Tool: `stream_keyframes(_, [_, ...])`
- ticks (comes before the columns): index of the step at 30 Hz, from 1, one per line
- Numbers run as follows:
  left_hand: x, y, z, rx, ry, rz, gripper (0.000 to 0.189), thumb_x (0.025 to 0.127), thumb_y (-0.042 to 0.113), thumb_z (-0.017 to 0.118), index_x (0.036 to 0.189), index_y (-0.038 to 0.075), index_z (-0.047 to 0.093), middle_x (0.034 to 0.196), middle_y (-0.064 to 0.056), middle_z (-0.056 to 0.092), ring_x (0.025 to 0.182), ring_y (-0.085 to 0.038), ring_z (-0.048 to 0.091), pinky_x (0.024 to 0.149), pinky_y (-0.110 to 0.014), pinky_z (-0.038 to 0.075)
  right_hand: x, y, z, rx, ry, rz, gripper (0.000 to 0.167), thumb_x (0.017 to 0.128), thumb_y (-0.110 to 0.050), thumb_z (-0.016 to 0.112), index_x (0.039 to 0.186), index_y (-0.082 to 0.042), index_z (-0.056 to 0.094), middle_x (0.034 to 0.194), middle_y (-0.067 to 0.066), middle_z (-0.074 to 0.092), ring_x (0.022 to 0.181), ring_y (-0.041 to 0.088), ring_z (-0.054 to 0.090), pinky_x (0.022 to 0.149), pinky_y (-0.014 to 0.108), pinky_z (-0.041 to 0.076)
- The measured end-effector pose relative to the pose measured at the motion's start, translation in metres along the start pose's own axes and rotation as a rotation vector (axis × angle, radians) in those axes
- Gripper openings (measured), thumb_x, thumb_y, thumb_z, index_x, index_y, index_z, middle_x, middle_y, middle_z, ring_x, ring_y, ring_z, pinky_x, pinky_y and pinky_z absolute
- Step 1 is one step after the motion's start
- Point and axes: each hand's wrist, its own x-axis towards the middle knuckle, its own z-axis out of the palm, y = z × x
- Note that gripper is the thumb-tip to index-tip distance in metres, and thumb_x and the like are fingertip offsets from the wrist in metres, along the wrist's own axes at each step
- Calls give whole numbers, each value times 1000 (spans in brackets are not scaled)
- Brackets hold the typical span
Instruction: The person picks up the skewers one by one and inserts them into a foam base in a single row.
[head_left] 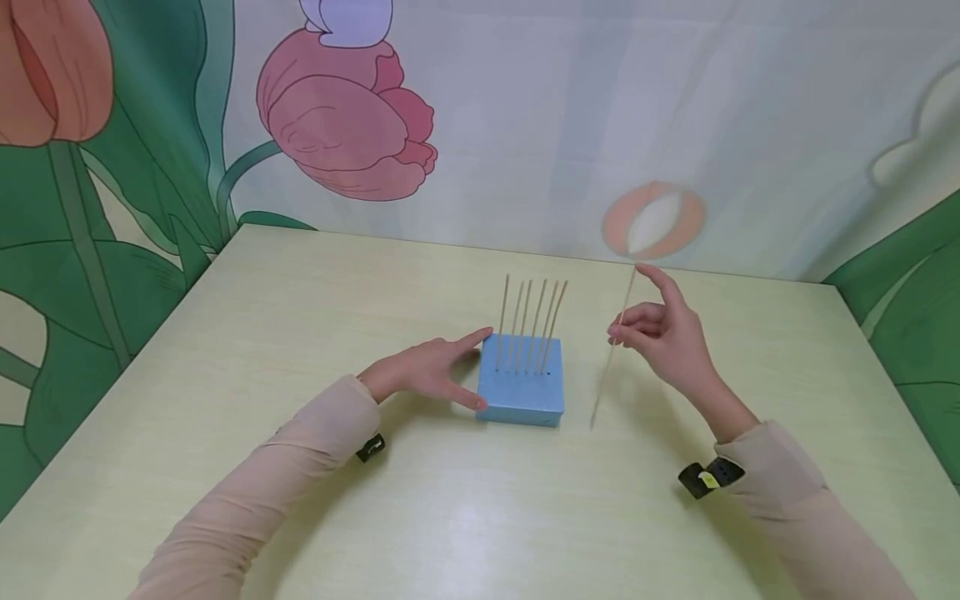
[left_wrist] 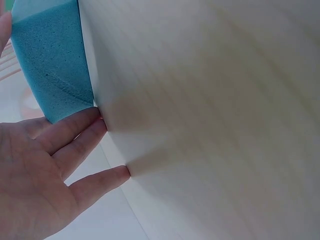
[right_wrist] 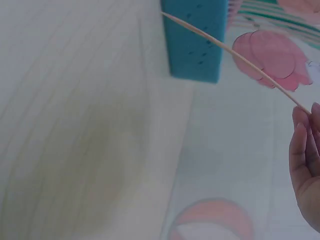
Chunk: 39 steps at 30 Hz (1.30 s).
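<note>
A blue foam block [head_left: 521, 398] stands on the table with several thin wooden skewers [head_left: 530, 321] upright in a row in it. My left hand [head_left: 427, 369] lies at the block's left side, thumb at the near corner and index finger at the far corner. In the left wrist view the fingers of this hand [left_wrist: 37, 175] are straight, some touching the block's end. To the right of the block, my right hand [head_left: 667, 337] pinches one skewer [head_left: 613, 354], tilted, its index finger raised at the top end. The pointed lower end [right_wrist: 172, 18] is apart from the block.
The pale wooden table [head_left: 450, 517] meets a printed cloth backdrop [head_left: 525, 125] with flowers at its far edge. A black strap device sits below each sleeve cuff, the right one [head_left: 708, 477] with a yellow mark. Small holes [right_wrist: 202, 41] show in the block's top.
</note>
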Motion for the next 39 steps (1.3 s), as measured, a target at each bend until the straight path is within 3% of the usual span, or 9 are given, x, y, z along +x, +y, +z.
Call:
stream_keyframes(6, [0,-1,0,-8,1,6,105,73,53,69,148,20,3,147,-9,26,132,-28,25,104,-43,24,-5,-20,5,-29,80,-72,72,75,8,68,137,-11,34,79,11,67,66,2,62,62,17,49])
stream_keyframes(11, [1,0,0,-3,3,6,105,73,53,69,148,20,3,146,-9,27,132,-27,25,104,-43,24,-6,-27,8,-23,129,-172,41,73,11,68,110,5,52,78,18,66,66,1,62,63,16,49])
stream_keyframes(16, [1,0,1,4,4,13,105,73,53,69,148,20,3,146,-9,27,132,-27,27,104,-42,25,-4,-33,11,18,164,-278,22,73,12,68,94,8,60,76,17,66,67,2,63,59,16,49])
stream_keyframes(22, [1,-1,1,4,8,13,105,73,53,69,148,20,3,147,-9,26,132,-26,27,104,-42,25,1,-44,17,100,191,-346,20,70,19,66,88,12,61,76,1,68,68,5,64,64,19,50])
stream_keyframes(25, [1,-1,1,0,7,9,105,72,53,69,148,21,3,147,-8,26,132,-26,26,104,-42,25,4,-47,21,138,199,-365,17,71,15,68,87,13,61,76,-2,67,69,5,64,66,20,50])
stream_keyframes(30, [1,-2,1,0,7,8,105,72,54,68,148,21,3,147,-8,26,132,-27,26,104,-42,25,8,-49,27,176,199,-403,19,75,3,70,87,14,61,74,2,67,69,5,64,67,20,50])
stream_keyframes(34, [1,-2,0,-1,6,-1,105,72,54,69,148,22,3,147,-8,27,133,-27,25,104,-43,25,12,-48,33,178,207,-416,16,73,9,69,86,14,61,74,2,67,70,4,64,67,20,50])
stream_keyframes(39, [1,-2,0,7,8,-1,105,72,54,69,148,22,4,147,-7,26,132,-29,25,104,-44,25,15,-46,38,168,214,-422,14,72,14,68,85,13,61,71,13,65,69,4,63,66,20,50])
